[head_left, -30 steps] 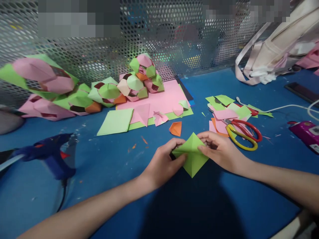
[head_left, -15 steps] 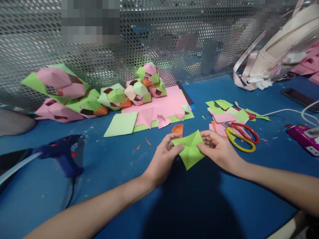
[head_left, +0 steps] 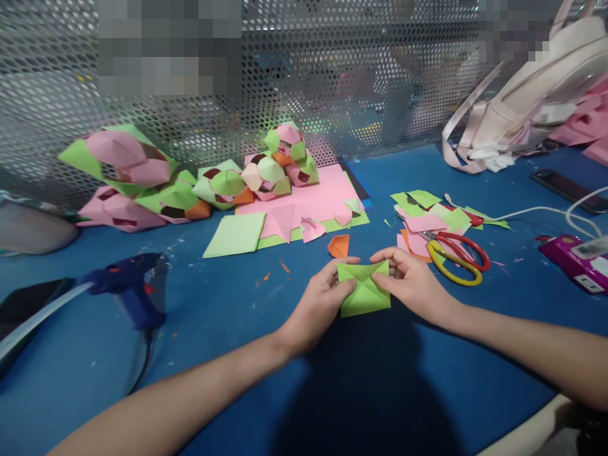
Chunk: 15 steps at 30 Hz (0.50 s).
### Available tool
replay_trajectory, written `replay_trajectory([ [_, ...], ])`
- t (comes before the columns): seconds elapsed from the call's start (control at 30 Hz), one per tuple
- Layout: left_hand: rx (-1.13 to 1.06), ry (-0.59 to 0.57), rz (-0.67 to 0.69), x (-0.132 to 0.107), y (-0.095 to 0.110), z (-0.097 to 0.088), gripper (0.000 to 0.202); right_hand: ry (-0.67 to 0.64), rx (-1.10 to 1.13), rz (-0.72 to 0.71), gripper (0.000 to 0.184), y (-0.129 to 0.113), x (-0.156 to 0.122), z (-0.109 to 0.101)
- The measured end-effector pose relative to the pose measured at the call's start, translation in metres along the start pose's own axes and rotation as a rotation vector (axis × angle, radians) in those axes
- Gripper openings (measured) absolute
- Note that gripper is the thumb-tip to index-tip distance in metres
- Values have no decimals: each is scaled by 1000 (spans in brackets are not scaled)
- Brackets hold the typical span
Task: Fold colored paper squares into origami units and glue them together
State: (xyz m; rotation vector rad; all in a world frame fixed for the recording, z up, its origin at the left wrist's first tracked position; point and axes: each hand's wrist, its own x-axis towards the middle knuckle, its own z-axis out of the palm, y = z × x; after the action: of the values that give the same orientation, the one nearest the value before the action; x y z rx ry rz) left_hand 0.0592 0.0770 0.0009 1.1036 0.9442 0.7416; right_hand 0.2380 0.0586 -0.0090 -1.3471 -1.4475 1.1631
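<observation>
A folded green paper square sits low over the blue table, held between both hands. My left hand pinches its left edge with thumb and fingers. My right hand pinches the right upper corner, fingers curled. The top of the paper shows a folded-down triangular flap. A small orange folded piece lies just beyond the hands.
Red and yellow scissors lie on pink and green scraps to the right. A blue glue gun stands at left. Folded paper balls and pink sheets line the perforated metal wall. A pink bag, phone and purple device are at right.
The green paper has turned from a diamond with a point down to a square with a flat lower edge, and both hands shifted slightly with it.
</observation>
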Motion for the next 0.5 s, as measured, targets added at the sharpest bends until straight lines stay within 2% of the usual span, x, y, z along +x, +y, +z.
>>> replay_trajectory([
  [0.2,72,19,3,0,3,2,38,13,64,3,23,1,-1,2],
  [0.5,230,37,42,-1,4,3,35,25,-7,-40,22,2,-7,4],
])
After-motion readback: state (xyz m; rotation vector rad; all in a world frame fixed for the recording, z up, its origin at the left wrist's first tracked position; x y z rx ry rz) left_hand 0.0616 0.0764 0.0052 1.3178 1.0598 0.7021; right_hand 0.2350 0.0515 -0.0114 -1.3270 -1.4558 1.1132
